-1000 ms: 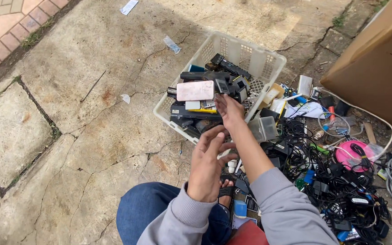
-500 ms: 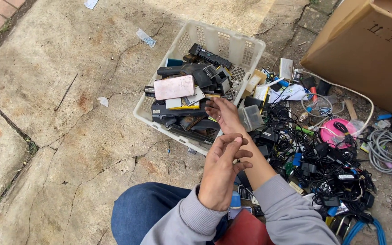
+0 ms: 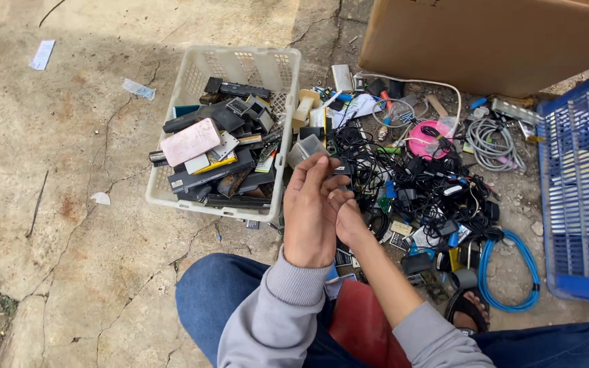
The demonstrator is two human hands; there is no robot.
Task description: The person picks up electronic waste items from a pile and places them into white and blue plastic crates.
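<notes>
The left hand (image 3: 311, 212) and right hand (image 3: 346, 217) were held together, palm against palm, with a small dark piece (image 3: 343, 168) seen at the fingertips. Just left of them a white basket (image 3: 288, 102) of flat black parts was set; to their right, tangled cables (image 3: 431, 191) were spread.

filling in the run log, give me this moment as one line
left hand raised, back to camera | right hand close beside it, hold unclear | above cable pile | white basket of devices to the left
</notes>
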